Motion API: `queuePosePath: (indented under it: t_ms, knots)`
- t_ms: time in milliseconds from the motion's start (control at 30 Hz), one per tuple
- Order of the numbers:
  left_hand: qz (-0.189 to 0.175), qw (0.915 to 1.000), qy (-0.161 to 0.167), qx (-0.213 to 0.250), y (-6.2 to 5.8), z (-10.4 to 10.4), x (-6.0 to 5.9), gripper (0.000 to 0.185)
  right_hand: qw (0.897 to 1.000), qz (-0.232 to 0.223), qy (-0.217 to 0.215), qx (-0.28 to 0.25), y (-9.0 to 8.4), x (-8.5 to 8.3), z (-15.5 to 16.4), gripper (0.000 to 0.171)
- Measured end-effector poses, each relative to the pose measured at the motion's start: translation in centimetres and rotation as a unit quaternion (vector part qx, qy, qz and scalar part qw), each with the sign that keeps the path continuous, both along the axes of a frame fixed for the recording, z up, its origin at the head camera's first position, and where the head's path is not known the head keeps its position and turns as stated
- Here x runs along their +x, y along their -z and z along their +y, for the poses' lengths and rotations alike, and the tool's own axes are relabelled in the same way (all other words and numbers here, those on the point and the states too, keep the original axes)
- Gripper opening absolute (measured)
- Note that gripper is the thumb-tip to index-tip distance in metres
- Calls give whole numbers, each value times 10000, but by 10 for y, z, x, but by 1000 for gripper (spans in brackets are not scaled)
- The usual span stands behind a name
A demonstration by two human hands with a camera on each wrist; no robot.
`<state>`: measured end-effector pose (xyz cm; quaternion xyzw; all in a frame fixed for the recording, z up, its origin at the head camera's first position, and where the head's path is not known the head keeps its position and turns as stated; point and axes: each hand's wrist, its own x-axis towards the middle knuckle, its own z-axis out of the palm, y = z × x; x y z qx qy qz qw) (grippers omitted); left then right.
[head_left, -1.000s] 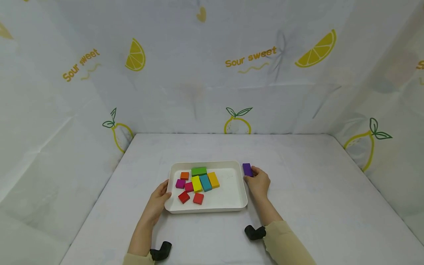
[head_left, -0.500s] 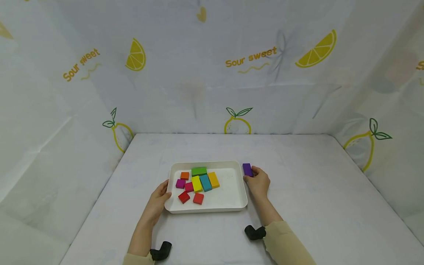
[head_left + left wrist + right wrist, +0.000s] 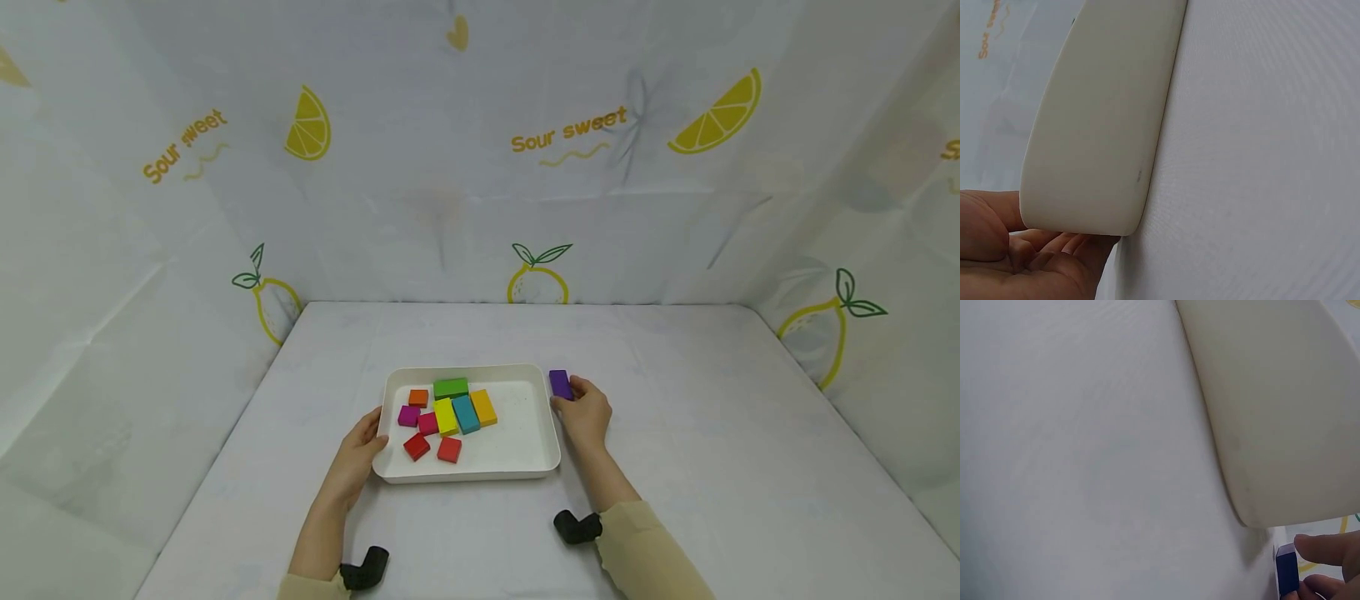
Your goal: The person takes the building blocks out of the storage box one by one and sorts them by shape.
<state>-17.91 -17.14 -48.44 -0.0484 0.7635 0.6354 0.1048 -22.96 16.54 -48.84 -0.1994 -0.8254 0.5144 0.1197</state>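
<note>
One small purple block (image 3: 559,384) – flat, rectangular, beside white tray (image 3: 546,462).

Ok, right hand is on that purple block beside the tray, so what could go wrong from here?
1. The purple block lies on the table close against the white tray; the right hand holds it only at the fingertips, so the grip may slip as it lifts over the wall.
2. The blocks in the tray cluster at its left, around the yellow block; a drop there could knock them.
3. The left hand only rests against the rim, so a bump could shift the tray.
</note>
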Motion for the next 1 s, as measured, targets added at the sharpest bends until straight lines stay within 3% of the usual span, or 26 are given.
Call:
queuePosePath:
  t_ms: [367,700,867,1000]
  knots:
    - [36,10000,-4,93,-3,0,-1,58,9992,310,-133,-203,-22,-3,2,52]
    - [2,9999,-4,129,-5,0,2,58,9885,766,-1296,-165,-48,-7,-12,49]
    - [11,9999,-39,145,-4,1,1,58,9706,640,-2321,0,-53,-9,-23,52]
    - [48,9999,-13,165,-3,0,1,58,9447,375,-3254,131,-50,-12,-29,54]
